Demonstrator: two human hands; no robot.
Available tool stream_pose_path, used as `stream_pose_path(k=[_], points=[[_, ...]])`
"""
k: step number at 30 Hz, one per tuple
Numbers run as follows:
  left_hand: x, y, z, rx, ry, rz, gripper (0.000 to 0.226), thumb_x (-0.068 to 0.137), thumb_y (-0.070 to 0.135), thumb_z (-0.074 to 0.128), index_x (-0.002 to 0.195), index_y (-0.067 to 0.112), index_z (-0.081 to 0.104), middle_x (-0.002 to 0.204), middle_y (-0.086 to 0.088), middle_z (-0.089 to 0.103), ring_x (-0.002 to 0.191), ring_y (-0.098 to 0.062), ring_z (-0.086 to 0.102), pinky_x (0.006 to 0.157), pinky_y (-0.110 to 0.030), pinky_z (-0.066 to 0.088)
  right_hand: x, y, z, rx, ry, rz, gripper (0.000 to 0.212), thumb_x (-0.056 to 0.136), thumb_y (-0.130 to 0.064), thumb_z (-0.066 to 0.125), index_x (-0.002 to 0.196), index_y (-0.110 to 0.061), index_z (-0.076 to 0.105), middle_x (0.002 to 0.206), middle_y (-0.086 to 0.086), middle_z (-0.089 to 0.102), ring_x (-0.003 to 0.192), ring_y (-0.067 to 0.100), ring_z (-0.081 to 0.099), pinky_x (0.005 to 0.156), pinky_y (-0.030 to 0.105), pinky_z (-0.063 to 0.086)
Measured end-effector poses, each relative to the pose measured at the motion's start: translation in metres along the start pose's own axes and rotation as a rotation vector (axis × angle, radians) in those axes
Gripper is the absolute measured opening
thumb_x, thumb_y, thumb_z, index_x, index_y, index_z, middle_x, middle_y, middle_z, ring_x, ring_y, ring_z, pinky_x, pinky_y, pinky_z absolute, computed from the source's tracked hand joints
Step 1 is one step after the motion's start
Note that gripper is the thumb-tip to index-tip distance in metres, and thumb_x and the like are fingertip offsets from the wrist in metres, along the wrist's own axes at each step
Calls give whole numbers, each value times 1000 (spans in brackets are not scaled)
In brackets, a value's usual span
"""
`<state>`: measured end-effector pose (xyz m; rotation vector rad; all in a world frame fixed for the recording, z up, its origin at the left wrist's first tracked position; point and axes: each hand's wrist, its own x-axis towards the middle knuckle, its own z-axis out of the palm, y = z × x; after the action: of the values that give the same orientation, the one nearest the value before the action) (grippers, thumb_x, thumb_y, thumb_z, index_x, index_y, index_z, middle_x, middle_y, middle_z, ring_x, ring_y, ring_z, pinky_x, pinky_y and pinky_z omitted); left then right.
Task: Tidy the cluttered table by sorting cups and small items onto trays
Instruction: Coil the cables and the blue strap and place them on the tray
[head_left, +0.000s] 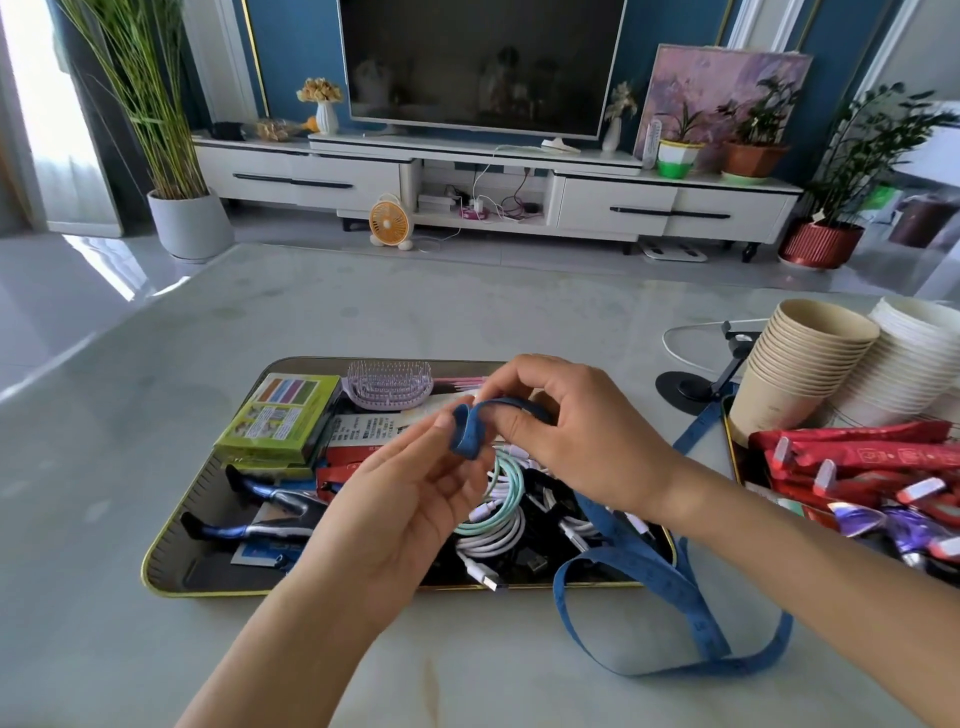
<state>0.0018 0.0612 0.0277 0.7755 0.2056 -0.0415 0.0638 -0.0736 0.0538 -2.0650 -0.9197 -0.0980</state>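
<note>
Both my hands are raised over the left tray. My left hand pinches the folded end of a blue measuring tape between thumb and fingers. My right hand grips the tape just beside it, fingers curled round the band. The rest of the tape hangs down and loops over the tray's front right corner onto the table. The tray holds a green box, a purple hairbrush, razors and coiled cables. Stacked paper cups stand on the right tray.
Red sachets and purple wrapped items fill the right tray beside a second, white cup stack. A black phone stand with a white cord sits behind. The pale marble table stretches away towards a TV unit.
</note>
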Motion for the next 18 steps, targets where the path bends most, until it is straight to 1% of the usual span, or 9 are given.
stream_pose_path(k=[3, 4, 5, 7, 8, 13, 14, 16, 18], points=[[1, 2, -4, 13, 9, 46, 27, 80, 14, 55, 100, 2, 68, 85, -11, 68, 65, -12, 61, 55, -16, 52, -1, -1, -8, 87, -153, 85, 15, 84, -20, 67, 99, -18, 65, 88, -3, 67, 74, 7, 62, 74, 23, 52], [1, 3, -4, 29, -3, 54, 27, 78, 14, 56, 99, 2, 68, 85, -11, 68, 64, -12, 61, 54, -16, 52, -1, -1, -12, 102, -197, 95, 20, 82, -23, 68, 101, -22, 63, 88, -1, 65, 72, 9, 61, 73, 23, 52], [0, 3, -5, 50, -13, 56, 27, 76, 14, 57, 97, 2, 68, 85, -11, 68, 64, -11, 61, 54, -16, 51, -1, -1, -14, 122, -230, 97, 22, 80, -24, 69, 101, -25, 62, 84, -2, 62, 68, 6, 59, 70, 20, 51], [-1, 5, -5, 91, -33, 51, 27, 73, 14, 59, 95, 2, 69, 83, -10, 68, 64, -11, 61, 53, -16, 50, 0, -2, -16, 155, -245, 95, 22, 79, -23, 69, 99, -28, 62, 78, -4, 56, 63, 0, 54, 67, 13, 46], [-1, 5, -6, 111, -41, 44, 28, 72, 14, 60, 95, 1, 69, 82, -10, 67, 63, -11, 61, 53, -16, 50, 1, -2, -16, 164, -243, 96, 21, 79, -23, 69, 98, -27, 62, 76, -4, 55, 63, -1, 53, 66, 12, 46], [-2, 9, -9, 191, -89, -6, 24, 69, 16, 62, 85, 1, 71, 76, -8, 64, 60, -11, 60, 52, -14, 49, 0, -2, -17, 175, -245, 73, 17, 83, -21, 66, 100, -21, 66, 72, -3, 57, 63, 5, 52, 65, 18, 44], [-2, 10, -9, 207, -95, -16, 23, 68, 18, 64, 83, 2, 73, 76, -8, 65, 60, -11, 60, 51, -14, 48, 0, -1, -17, 177, -257, 69, 19, 84, -20, 65, 103, -20, 66, 74, -6, 59, 65, 5, 54, 66, 17, 44], [-2, 10, -9, 230, -99, -33, 27, 65, 22, 67, 83, 5, 75, 79, -7, 66, 62, -11, 61, 51, -14, 48, 0, 0, -16, 169, -283, 48, 25, 84, -16, 65, 109, -16, 67, 84, -13, 64, 78, 0, 61, 74, 11, 45], [-1, 10, -11, 213, -87, -40, 37, 64, 22, 69, 95, 3, 73, 83, -9, 64, 63, -11, 60, 52, -14, 49, 1, 0, -14, 161, -284, 11, 25, 83, -12, 66, 108, -12, 68, 86, -17, 65, 85, -4, 62, 76, 9, 45]])
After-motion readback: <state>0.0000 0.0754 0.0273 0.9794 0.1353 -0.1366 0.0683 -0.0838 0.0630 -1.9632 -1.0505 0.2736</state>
